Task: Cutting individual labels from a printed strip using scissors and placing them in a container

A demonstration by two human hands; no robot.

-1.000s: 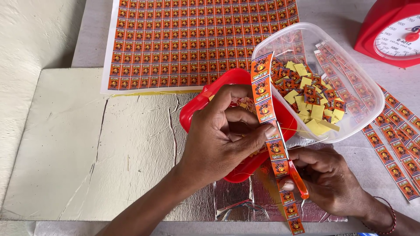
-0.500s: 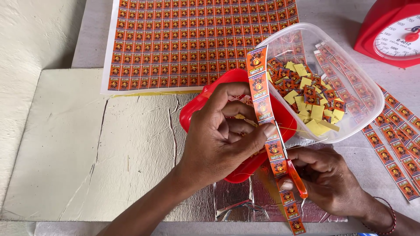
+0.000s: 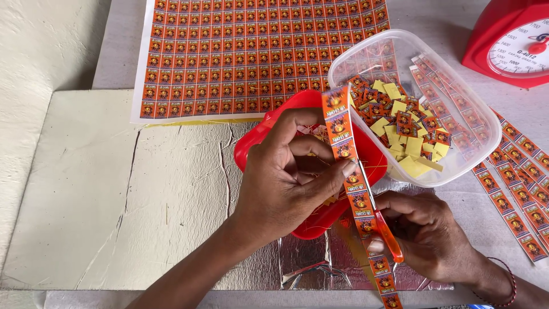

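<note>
Since a second ago the long orange printed paper label strip [image 3: 350, 177] has slid slightly left. Low centre, the left hand [image 3: 286, 183] pinches it; the right hand [image 3: 426, 234] grips orange-handled scissors [image 3: 384, 229], mid-snip. Next cut needs label-line alignment. Beyond: glossy red plastic tray [image 3: 257, 143], clear tub [image 3: 457, 114] of yellow-backed squares.

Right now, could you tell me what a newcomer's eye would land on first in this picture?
Probably the big orange label sheet at the top, then the two hands at centre: the left hand pinches a label strip over a red tray, while the right hand works orange-handled scissors against it. To the right sits a clear tub of cut labels, with a red scale in the top corner.
</note>
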